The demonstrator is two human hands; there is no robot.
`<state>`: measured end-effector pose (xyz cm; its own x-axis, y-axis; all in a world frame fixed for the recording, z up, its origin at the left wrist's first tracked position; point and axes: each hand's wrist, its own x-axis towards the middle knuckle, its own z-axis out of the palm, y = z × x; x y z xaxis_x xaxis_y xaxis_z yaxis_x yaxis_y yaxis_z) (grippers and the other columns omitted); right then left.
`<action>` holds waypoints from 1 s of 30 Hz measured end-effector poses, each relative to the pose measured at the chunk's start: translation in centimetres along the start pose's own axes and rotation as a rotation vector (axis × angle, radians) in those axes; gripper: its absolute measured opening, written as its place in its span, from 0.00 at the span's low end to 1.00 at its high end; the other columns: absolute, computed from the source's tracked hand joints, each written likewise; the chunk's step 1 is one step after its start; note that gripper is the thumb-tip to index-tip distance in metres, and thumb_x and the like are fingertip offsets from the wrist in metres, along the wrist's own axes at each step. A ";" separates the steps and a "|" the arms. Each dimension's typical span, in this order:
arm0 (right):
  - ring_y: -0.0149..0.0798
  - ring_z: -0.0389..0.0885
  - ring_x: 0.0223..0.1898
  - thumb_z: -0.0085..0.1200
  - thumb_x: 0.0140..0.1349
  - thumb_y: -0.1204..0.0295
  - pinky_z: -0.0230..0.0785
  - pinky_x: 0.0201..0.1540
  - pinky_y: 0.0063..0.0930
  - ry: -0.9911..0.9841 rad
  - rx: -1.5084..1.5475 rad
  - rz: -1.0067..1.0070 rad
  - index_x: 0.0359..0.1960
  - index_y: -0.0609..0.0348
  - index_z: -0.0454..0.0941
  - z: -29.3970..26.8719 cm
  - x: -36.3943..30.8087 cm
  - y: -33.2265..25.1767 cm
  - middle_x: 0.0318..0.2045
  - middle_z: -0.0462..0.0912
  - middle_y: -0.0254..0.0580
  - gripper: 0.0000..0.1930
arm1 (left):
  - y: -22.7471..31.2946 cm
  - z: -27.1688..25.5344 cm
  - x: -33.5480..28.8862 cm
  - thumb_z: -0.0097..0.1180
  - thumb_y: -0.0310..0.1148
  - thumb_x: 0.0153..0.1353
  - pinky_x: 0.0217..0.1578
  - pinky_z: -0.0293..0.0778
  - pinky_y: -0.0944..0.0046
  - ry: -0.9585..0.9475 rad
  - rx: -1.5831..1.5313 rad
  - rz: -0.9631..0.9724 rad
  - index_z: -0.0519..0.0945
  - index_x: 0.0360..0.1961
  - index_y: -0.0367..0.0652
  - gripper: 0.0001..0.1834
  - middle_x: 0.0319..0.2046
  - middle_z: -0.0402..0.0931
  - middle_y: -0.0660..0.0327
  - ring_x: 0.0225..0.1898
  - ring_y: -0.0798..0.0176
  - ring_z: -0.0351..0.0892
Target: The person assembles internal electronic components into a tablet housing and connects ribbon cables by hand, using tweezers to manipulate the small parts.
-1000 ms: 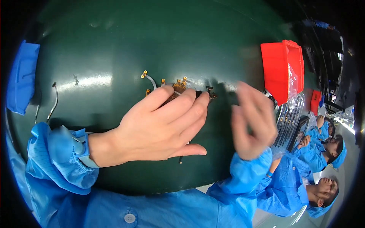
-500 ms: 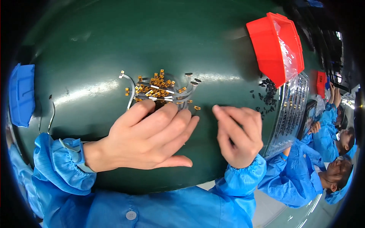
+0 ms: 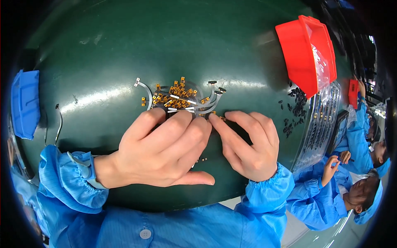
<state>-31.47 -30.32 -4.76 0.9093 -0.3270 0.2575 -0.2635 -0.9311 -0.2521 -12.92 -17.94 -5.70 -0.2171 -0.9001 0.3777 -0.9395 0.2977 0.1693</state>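
Observation:
Several small cables [image 3: 203, 110] with grey leads, gold-coloured end tabs and black connectors lie in a loose heap on the green table [image 3: 136, 45]. Over the near edge of the heap lies my left hand [image 3: 161, 149], palm down, its thumb stretched out and apart from the fingers; the fingertips are partly hidden. Beside it on the right is my right hand [image 3: 254, 144], fingers apart, one fingertip touching or nearly touching the left hand's fingers. By another right fingertip sits a gold tab [image 3: 222, 118]. I see nothing gripped in either hand.
A red bin [image 3: 295, 53] with clear plastic stands at the far right, small black pieces [image 3: 297, 101] scattered before it. Clear trays [image 3: 318, 124] lie further right, near seated co-workers [image 3: 326, 194]. At left are a blue bin [image 3: 25, 103] and a loose cable [image 3: 60, 124].
My right hand has moved left, so its fingertips now reach my left hand and the heap's edge. The left hand stays over the cables. A co-worker's hands have come up together.

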 end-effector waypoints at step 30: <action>0.45 0.76 0.35 0.66 0.48 0.84 0.71 0.39 0.34 0.203 0.007 0.359 0.34 0.61 0.83 0.0 0.2 0.8 0.33 0.80 0.43 0.11 | -0.2 0.3 1.0 0.40 0.62 0.65 0.53 0.71 0.60 -0.117 -0.154 0.202 0.82 0.44 0.38 0.35 0.53 0.78 0.54 0.53 0.57 0.77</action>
<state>-31.50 -31.14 -4.95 0.6779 -0.6566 0.3306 -0.5493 -0.7513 -0.3658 -13.04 -19.00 -5.63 -0.4333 -0.8458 0.3112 -0.8248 0.5113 0.2413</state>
